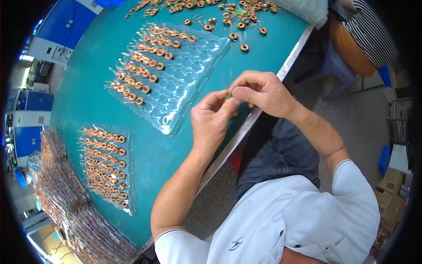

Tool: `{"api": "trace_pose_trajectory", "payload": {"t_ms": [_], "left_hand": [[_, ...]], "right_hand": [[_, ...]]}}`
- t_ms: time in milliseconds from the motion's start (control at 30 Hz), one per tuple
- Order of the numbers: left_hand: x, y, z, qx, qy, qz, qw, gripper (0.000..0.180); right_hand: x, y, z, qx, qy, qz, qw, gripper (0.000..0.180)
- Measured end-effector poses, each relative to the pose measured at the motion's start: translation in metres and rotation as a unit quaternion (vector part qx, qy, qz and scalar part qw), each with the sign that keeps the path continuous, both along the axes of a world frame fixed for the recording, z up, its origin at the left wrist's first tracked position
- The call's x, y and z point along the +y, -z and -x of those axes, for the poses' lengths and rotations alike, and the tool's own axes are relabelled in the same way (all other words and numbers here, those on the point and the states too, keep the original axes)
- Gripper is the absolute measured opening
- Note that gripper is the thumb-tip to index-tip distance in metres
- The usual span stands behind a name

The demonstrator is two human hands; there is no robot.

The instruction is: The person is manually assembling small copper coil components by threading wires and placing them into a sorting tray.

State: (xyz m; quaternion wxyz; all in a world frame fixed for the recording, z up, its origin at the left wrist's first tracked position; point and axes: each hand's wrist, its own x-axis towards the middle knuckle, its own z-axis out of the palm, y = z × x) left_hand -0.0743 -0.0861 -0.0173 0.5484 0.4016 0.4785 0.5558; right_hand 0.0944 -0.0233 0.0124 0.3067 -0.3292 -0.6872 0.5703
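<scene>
My left hand (212, 115) and my right hand (267, 93) meet above the table's near edge, both with fingers pinched together. Between their fingertips is a small copper-wound ring coil (228, 93), mostly hidden, with its thin wire leads sticking up. Just left of the hands lies a clear plastic tray (187, 83) with round pockets. Rows of copper ring coils (140, 71) fill its left part, leads pointing left, while the pockets nearer my hands are bare.
Loose ring coils (244, 47) are scattered over the far side of the green table (162, 167). A smaller filled tray (105, 167) lies at the left, beside tall stacks of filled trays (88, 220). Clear trays (307, 11) are stacked far right, near another seated person (356, 44).
</scene>
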Motion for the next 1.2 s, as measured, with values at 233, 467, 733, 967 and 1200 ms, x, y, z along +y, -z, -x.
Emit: {"api": "trace_pose_trajectory", "payload": {"t_ms": [233,467,733,967,1200], "left_hand": [[0.0,0.002,0.001,-0.004,-0.03,-0.036,0.999,0.035],[0.001,0.006,0.002,0.053,-0.032,-0.055,0.997,0.024],[0.0,0.007,0.003,0.056,-0.034,-0.061,0.996,0.02],[0.0,0.007,0.004,0.049,-0.024,-0.053,0.997,0.019],[0.001,0.005,-0.001,0.067,-0.003,-0.059,0.996,0.022]], "right_hand": [[0.063,-0.02,0.049,-0.026,0.038,-0.165,0.985,0.021],[0.147,0.002,0.127,-0.108,0.051,-0.367,0.923,0.022],[0.172,-0.008,0.096,-0.237,0.058,-0.442,0.863,0.022],[0.136,-0.015,-0.003,-0.373,0.022,-0.35,0.859,0.032],[0.123,0.015,-0.03,-0.302,0.083,-0.464,0.828,0.025]]}}
